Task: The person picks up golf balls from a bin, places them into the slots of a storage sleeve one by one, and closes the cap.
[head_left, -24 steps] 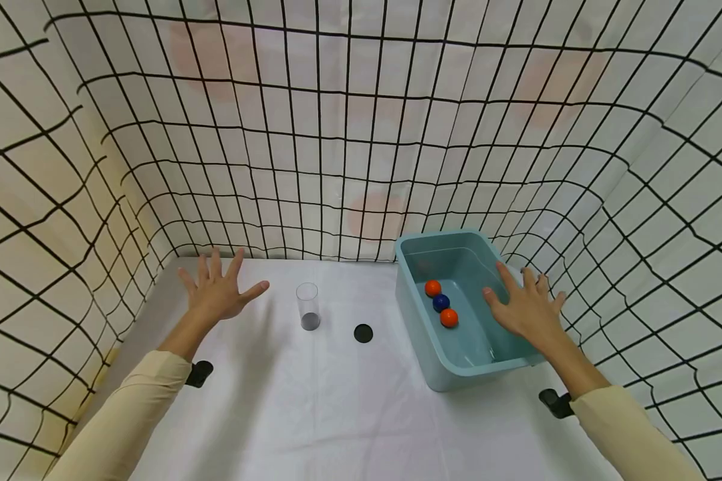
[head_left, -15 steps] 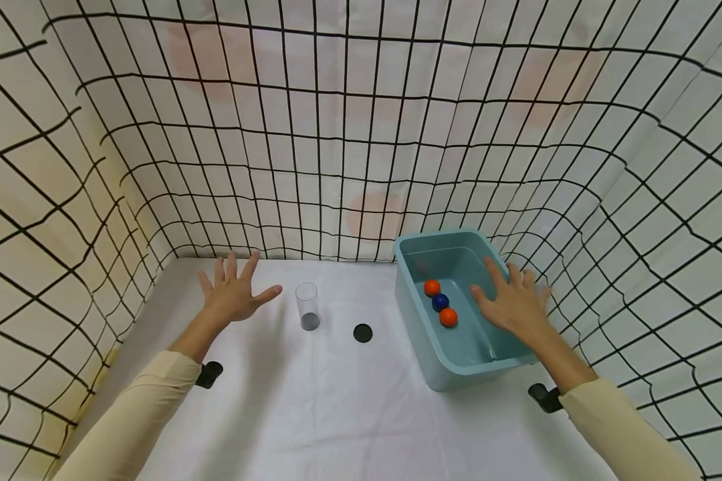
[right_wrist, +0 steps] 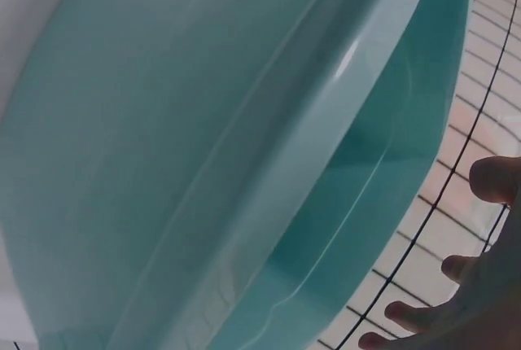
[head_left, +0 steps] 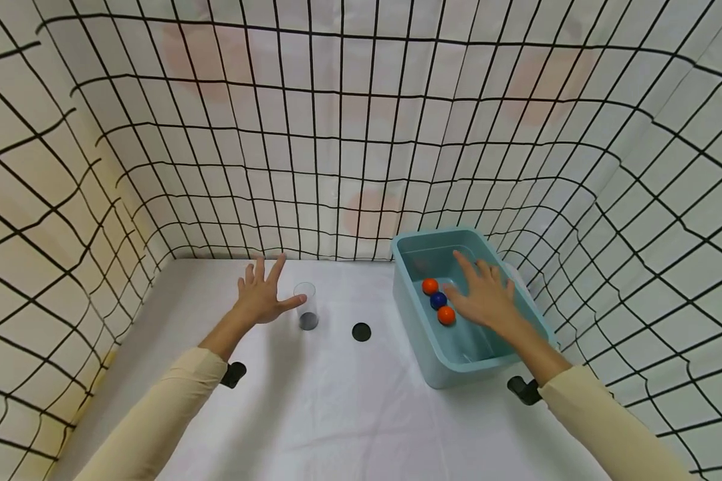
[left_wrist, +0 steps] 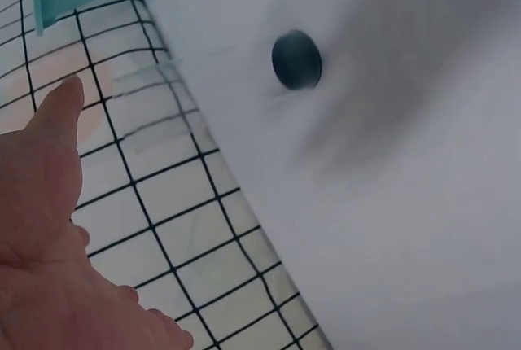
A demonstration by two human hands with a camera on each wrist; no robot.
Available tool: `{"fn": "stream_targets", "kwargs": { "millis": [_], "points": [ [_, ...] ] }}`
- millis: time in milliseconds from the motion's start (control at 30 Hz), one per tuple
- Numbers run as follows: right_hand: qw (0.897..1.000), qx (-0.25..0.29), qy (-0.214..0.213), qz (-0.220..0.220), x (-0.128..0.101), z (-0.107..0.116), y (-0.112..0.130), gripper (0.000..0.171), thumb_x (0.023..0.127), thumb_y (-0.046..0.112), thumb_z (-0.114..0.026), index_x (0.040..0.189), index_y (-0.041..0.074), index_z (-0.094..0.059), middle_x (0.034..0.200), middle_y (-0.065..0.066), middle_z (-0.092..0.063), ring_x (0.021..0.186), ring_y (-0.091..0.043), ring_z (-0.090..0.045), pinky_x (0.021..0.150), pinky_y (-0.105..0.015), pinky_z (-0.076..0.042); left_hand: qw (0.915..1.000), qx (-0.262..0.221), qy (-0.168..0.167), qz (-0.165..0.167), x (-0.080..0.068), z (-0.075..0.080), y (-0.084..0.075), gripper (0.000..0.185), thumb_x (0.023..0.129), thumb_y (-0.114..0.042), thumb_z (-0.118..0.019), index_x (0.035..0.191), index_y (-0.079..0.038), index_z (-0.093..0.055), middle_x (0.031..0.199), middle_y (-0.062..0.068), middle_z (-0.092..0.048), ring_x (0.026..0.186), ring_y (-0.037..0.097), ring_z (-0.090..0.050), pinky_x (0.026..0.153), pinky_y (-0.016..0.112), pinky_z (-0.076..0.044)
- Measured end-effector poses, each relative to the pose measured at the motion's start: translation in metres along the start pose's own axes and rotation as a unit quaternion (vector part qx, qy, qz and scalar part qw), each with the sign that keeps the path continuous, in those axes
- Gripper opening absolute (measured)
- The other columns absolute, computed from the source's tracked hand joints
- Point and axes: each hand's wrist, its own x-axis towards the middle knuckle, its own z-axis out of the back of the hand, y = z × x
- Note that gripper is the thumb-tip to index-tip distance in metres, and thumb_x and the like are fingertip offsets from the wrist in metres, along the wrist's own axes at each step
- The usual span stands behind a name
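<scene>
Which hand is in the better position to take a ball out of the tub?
Right. The right hand hovers open over the tub, beside the balls; the left hand is by the glass.

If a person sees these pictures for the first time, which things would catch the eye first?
Probably the teal tub at the right of the white table, with two orange balls and a blue ball inside, under the open right hand. Next, the clear glass beside the open left hand.
</scene>
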Motion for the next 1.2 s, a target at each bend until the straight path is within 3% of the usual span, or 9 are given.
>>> {"fn": "stream_targets", "kwargs": {
  "millis": [67, 267, 433, 600, 767, 933, 1200],
  "points": [
    [1.000, 0.010, 0.006, 0.002, 0.001, -0.002, 0.005, 0.080, 0.099, 0.057, -0.048, 0.164, 0.027, -0.012, 0.162, -0.030, -0.021, 0.147, -0.053, -0.018, 0.107, -0.081, -0.011, 0.9999, -0.014, 0.002, -0.004, 0.002, -0.006, -0.002, 0.101, 0.092, -0.053, -0.067, 0.164, -0.016, -0.007, 0.163, 0.037, -0.002, 0.149, 0.060, -0.006, 0.117, 0.074, -0.013],
    [0.997, 0.071, 0.017, 0.025, 0.002, -0.006, 0.017, 0.081, 0.097, 0.047, -0.059, 0.163, 0.019, -0.020, 0.161, -0.027, -0.029, 0.146, -0.050, -0.029, 0.104, -0.083, -0.021, 0.9971, -0.077, -0.004, 0.001, 0.006, -0.025, -0.006, 0.105, 0.088, -0.043, -0.077, 0.163, -0.020, -0.008, 0.155, 0.038, -0.027, 0.139, 0.060, -0.034, 0.103, 0.072, -0.040],
    [0.992, 0.117, 0.025, 0.045, 0.002, -0.007, 0.019, 0.078, 0.097, 0.039, -0.063, 0.160, 0.013, -0.026, 0.159, -0.028, -0.034, 0.141, -0.051, -0.038, 0.105, -0.076, -0.032, 0.9923, -0.121, -0.021, 0.013, 0.012, -0.040, -0.004, 0.106, 0.084, -0.036, -0.082, 0.163, -0.019, -0.013, 0.148, 0.034, -0.045, 0.127, 0.055, -0.052, 0.099, 0.065, -0.047],
    [0.989, 0.139, 0.029, 0.038, 0.003, -0.010, 0.021, 0.072, 0.097, 0.038, -0.063, 0.158, 0.013, -0.033, 0.157, -0.028, -0.039, 0.136, -0.051, -0.045, 0.102, -0.071, -0.040, 0.9845, -0.165, -0.037, 0.048, 0.016, -0.057, 0.001, 0.105, 0.081, -0.032, -0.084, 0.161, -0.017, -0.018, 0.137, 0.034, -0.057, 0.120, 0.052, -0.059, 0.096, 0.060, -0.050],
    [0.980, 0.190, 0.051, 0.003, 0.007, -0.011, 0.023, 0.066, 0.098, 0.038, -0.064, 0.155, 0.017, -0.039, 0.152, -0.026, -0.046, 0.131, -0.047, -0.050, 0.100, -0.064, -0.046, 0.9770, -0.194, -0.049, 0.073, 0.016, -0.068, 0.003, 0.098, 0.078, -0.026, -0.086, 0.156, -0.010, -0.029, 0.139, 0.033, -0.056, 0.125, 0.051, -0.055, 0.099, 0.058, -0.049],
    [0.958, 0.273, 0.077, -0.034, 0.010, -0.007, 0.022, 0.060, 0.097, 0.029, -0.066, 0.151, 0.015, -0.046, 0.148, -0.024, -0.051, 0.131, -0.042, -0.053, 0.105, -0.059, -0.045, 0.9717, -0.215, -0.064, 0.074, 0.017, -0.073, 0.004, 0.087, 0.076, -0.022, -0.087, 0.148, -0.003, -0.042, 0.135, 0.031, -0.060, 0.124, 0.049, -0.057, 0.099, 0.057, -0.049],
    [0.899, 0.413, 0.112, -0.092, 0.017, -0.006, 0.016, 0.052, 0.099, 0.024, -0.063, 0.147, 0.006, -0.050, 0.147, -0.024, -0.052, 0.128, -0.039, -0.057, 0.112, -0.053, -0.042, 0.9688, -0.215, -0.089, 0.085, 0.020, -0.086, 0.006, 0.067, 0.077, -0.019, -0.086, 0.133, 0.002, -0.057, 0.124, 0.027, -0.068, 0.118, 0.042, -0.065, 0.097, 0.052, -0.052]
  ]
}}
